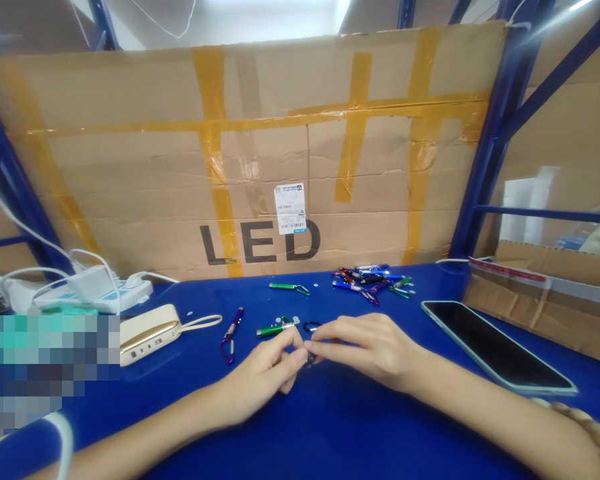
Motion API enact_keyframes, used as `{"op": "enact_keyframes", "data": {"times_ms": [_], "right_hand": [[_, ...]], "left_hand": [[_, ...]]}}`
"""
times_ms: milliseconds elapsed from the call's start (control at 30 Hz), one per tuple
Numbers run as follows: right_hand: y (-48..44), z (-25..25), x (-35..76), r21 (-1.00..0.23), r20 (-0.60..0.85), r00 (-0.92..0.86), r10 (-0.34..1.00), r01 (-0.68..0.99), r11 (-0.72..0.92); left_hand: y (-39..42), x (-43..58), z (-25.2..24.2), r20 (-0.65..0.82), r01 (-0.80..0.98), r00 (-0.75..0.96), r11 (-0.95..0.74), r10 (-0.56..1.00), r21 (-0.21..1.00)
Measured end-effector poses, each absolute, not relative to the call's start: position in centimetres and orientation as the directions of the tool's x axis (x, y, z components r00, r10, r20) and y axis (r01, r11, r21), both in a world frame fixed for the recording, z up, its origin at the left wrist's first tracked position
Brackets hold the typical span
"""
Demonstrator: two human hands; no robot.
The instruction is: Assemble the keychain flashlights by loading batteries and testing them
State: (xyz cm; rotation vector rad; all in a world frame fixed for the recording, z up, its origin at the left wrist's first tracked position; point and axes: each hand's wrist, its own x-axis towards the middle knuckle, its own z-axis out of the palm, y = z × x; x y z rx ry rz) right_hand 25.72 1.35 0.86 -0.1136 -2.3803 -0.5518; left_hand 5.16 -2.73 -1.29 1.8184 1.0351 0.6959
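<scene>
My left hand and my right hand meet at the fingertips over the blue table, both in a pinch. A small dark piece shows between them, mostly covered by fingers, so its kind is unclear. Just behind my right fingertips lies a black carabiner clip; whether it joins the held piece is hidden. Close beyond my left hand rests a green mini flashlight with a clip. To its left is a purple mini flashlight with a purple carabiner.
Farther back lie another green flashlight and a pile of coloured flashlights. A phone lies right, beside a cardboard box. A cream power bank and a power strip with cables occupy the left. A large carton walls the back.
</scene>
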Motion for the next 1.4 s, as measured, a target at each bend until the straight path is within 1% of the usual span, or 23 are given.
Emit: {"op": "enact_keyframes", "data": {"times_ms": [100,167,300,400,500,567,667,767,833,933,1067,1133,1200,1300,1333,1400], "right_hand": [[1.1,1.3,25.9,0.464,0.641,-0.744,-0.186,0.183,0.867],[1.0,1.5,25.9,0.504,0.644,-0.728,-0.237,0.169,0.847],[0.9,1.5,25.9,0.553,0.621,-0.734,-0.274,0.162,0.817],[0.9,1.4,25.7,0.571,0.608,-0.740,-0.289,0.154,0.806],[0.8,1.3,25.6,0.577,0.591,-0.748,-0.302,0.131,0.806],[0.9,1.2,25.5,0.534,0.601,-0.753,-0.268,0.130,0.835],[1.3,1.0,25.4,0.380,0.656,-0.739,-0.155,0.146,0.913],[1.7,0.7,25.4,0.236,0.726,-0.685,-0.066,0.158,0.959],[1.8,0.6,25.4,0.191,0.746,-0.665,-0.037,0.160,0.968],[1.8,0.5,25.4,0.154,0.727,-0.686,0.005,0.169,0.974],[1.6,0.6,25.5,0.048,0.704,-0.701,0.112,0.205,0.978],[1.4,0.9,25.6,0.046,0.698,-0.704,0.131,0.226,0.973],[1.3,1.4,25.8,0.140,0.675,-0.731,0.105,0.267,0.954],[1.1,1.9,26.0,0.347,0.575,-0.818,0.025,0.272,0.898],[1.0,1.9,26.0,0.391,0.539,-0.842,0.004,0.254,0.884],[0.9,1.7,25.9,0.430,0.490,-0.871,-0.025,0.217,0.876]], "left_hand": [[-2.7,5.1,-1.1,0.013,0.304,0.541,-0.209,0.841,0.930],[-2.7,5.1,-1.0,0.000,0.293,0.562,-0.199,0.827,0.935],[-2.6,5.1,-0.9,-0.020,0.290,0.587,-0.187,0.809,0.939],[-2.6,5.0,-0.9,-0.030,0.311,0.605,-0.202,0.796,0.929],[-2.9,4.9,-0.8,-0.033,0.347,0.587,-0.214,0.809,0.913],[-3.2,4.9,-0.6,-0.039,0.366,0.566,-0.208,0.824,0.907],[-3.5,5.0,-0.5,-0.030,0.401,0.548,-0.231,0.836,0.886],[-3.5,5.1,-0.7,0.026,0.442,0.536,-0.306,0.844,0.843],[-3.3,5.1,-0.9,0.081,0.489,0.523,-0.377,0.848,0.787],[-3.1,5.0,-1.3,0.144,0.570,0.507,-0.456,0.850,0.684],[-3.2,5.0,-1.8,0.243,0.623,0.491,-0.532,0.837,0.574],[-3.3,5.0,-1.9,0.322,0.634,0.523,-0.613,0.789,0.471],[-3.4,5.1,-1.9,0.393,0.631,0.593,-0.709,0.703,0.315],[-3.5,5.2,-1.9,0.444,0.608,0.683,-0.788,0.581,0.096],[-3.5,5.3,-1.9,0.449,0.607,0.696,-0.793,0.560,0.049],[-3.5,5.3,-1.9,0.449,0.609,0.712,-0.793,0.540,-0.012]]}}
